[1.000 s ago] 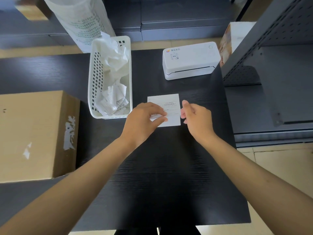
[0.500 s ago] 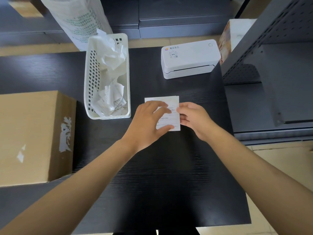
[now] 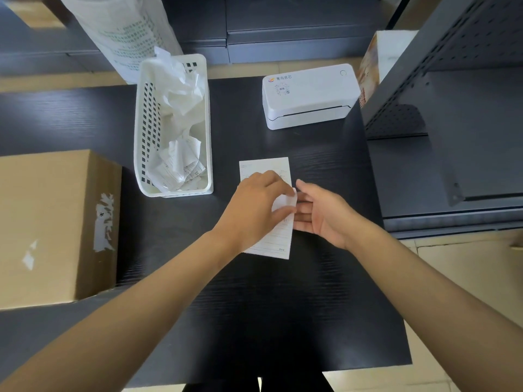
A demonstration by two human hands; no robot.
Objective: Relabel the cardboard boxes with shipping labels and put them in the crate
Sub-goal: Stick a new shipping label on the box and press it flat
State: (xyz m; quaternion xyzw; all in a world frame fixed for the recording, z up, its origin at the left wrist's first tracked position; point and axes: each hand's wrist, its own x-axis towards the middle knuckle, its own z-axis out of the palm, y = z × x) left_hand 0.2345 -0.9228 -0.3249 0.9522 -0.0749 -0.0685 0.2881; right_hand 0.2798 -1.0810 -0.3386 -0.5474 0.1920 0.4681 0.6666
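A white shipping label [image 3: 264, 166] lies on the black table [image 3: 283, 306] in the middle of the view. My left hand [image 3: 254, 210] covers its centre and pinches a lifted, curled piece of it at the right edge between thumb and forefinger. My right hand [image 3: 322, 213] lies beside the label's right edge, palm turned up, fingers straight and pointing at the lifted piece. A brown cardboard box [image 3: 53, 224] with torn white label remains on its top and side stands at the left of the table.
A white slotted basket [image 3: 141, 131] holding crumpled paper stands left of the label. A white label printer [image 3: 308, 94] sits at the back right. Grey metal shelving [image 3: 452, 137] runs along the right. A printed plastic bag [image 3: 124, 29] hangs behind the basket.
My left hand has lifted a piece of the label at its right edge. My right hand has let go of that edge and turned palm up with straight fingers.
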